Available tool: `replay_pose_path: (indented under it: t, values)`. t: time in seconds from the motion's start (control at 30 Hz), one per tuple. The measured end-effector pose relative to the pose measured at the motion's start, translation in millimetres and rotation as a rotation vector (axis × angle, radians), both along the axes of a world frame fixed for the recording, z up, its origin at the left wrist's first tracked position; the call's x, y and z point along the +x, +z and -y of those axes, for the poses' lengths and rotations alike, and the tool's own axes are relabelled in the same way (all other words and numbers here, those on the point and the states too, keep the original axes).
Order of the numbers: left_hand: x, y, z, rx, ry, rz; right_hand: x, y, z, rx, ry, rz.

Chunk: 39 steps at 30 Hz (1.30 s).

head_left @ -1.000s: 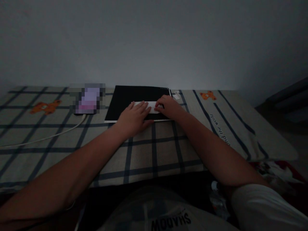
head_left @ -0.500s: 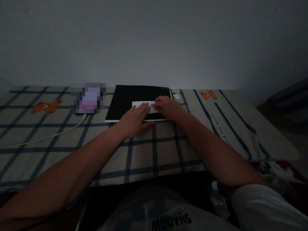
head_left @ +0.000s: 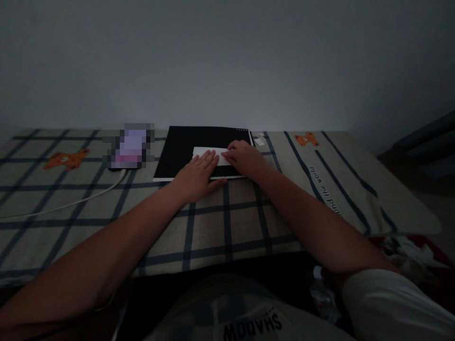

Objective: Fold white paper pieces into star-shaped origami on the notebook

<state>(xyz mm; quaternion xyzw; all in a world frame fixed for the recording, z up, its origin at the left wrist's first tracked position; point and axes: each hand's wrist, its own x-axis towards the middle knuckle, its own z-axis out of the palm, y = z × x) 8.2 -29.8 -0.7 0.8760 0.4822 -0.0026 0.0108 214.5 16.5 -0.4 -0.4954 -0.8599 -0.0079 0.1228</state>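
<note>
A small white piece of paper [head_left: 199,151] lies on a black notebook [head_left: 202,136] near the wall. My left hand [head_left: 197,176] rests flat across the left part of the paper, fingers stretched out and the thumb spread toward the notebook's near edge. At the paper's right end, my right hand [head_left: 245,157] has its fingers curled and closed on the paper. That hand covers the right part of the paper and some of the notebook's right side.
A phone [head_left: 130,148], partly pixelated, lies at the left with a white cable [head_left: 88,196] plugged in. Scraps of white paper [head_left: 260,140] sit right of the notebook. A checked cloth [head_left: 227,227] covers the table. Below its right edge is a plastic bottle [head_left: 324,296].
The paper's far edge sits slightly higher, and the right fingertips have shifted a little left along it. The left hand stays flat. The whole view has shifted slightly.
</note>
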Motion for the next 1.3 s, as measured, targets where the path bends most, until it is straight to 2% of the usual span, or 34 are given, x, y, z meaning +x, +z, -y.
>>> replay_pose_path:
  t: [0.13,0.53,0.7,0.87,0.97,1.1,1.2,1.3]
  values:
    - [-1.1,2.5,-0.5,-0.016,-0.010,0.013,-3.0,5.1,7.7,0.049,0.020,0.028]
    - [2.5,4.3,0.8,0.022,0.038,-0.007,-7.5,7.6,11.5,-0.051,-0.007,0.126]
    - [1.9,7.0,2.8,0.066,0.071,-0.036,-0.6,4.8,4.5,-0.077,0.049,0.095]
    - [0.4,9.4,5.6,0.172,0.108,-0.022,3.2,0.5,-1.6,-0.061,0.134,0.046]
    - [-4.5,5.9,-0.8,0.159,0.087,0.038,4.4,-3.1,-5.8,-0.051,0.157,0.012]
    - [-13.3,-5.6,-13.1,0.056,-0.036,0.066,5.8,-5.5,-8.8,-0.061,0.152,-0.004]
    - [-15.9,-11.2,-16.2,0.051,-0.032,0.072,4.3,-1.9,-5.9,-0.066,0.119,0.043]
    - [-13.9,-9.6,-14.0,0.063,-0.015,0.058,1.5,4.4,-0.1,-0.037,0.075,0.108]
